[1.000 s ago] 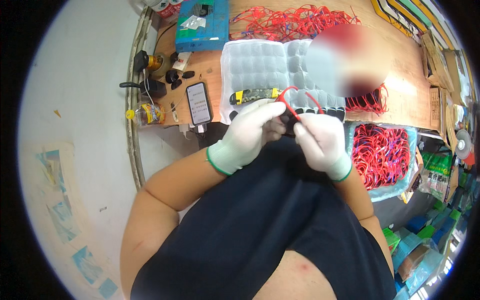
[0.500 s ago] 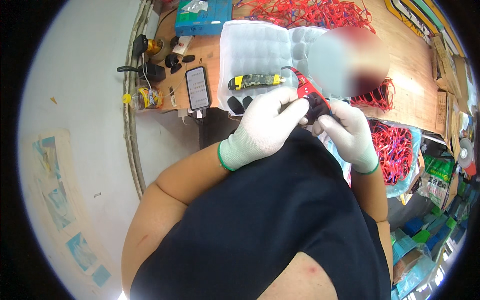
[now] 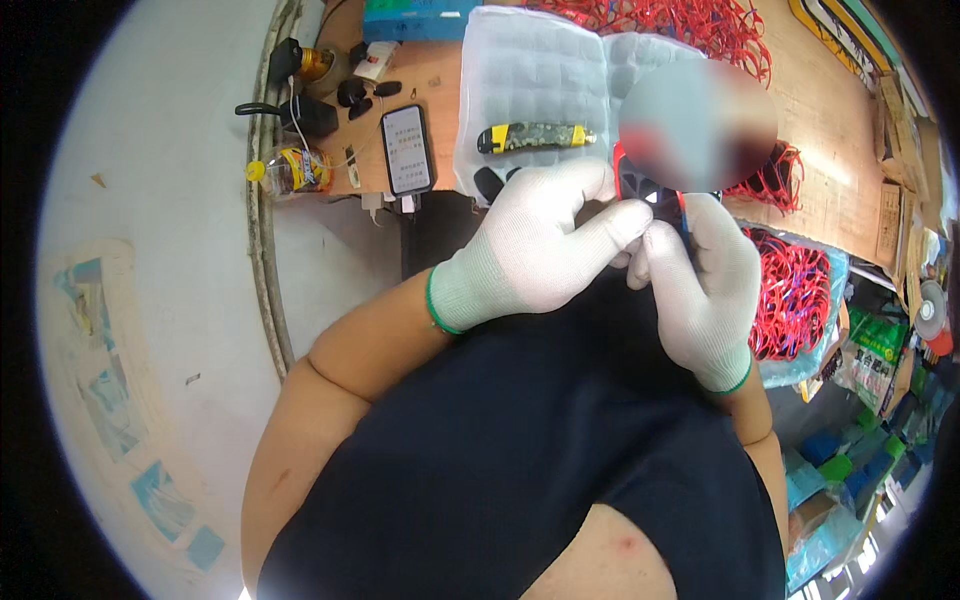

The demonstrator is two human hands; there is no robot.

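The red-framed glasses point(image 3: 634, 186) were up in front of the person's body, at the near edge of the table point(image 3: 810, 110), with dark lens surface showing between red edges; much of the frame was hidden by the gloves. The left hand point(image 3: 545, 238), in a white knit glove with a green cuff, had its thumb and fingers drawn together on the glasses' left side; the right hand point(image 3: 706, 285), gloved alike, pinched the right side, its fingers curled and partly hidden behind; the two thumb tips nearly met at the lower edge.

Just beyond the hands lay a white pocketed tray point(image 3: 535, 75); on it rested a yellow-and-black utility knife point(image 3: 540, 138), roughly crosswise, and dark lenses point(image 3: 488, 183) sat near its lower left corner; a round blur covered its right part.

To the left lay a lit phone point(image 3: 406, 150); beyond that were small black objects point(image 3: 352, 94) and a bottle with a yellow cap point(image 3: 302, 170); a tangle of red frames point(image 3: 690, 28) spread behind the tray; to the right, below the tabletop, a lined bin point(image 3: 832, 290) held more of them.
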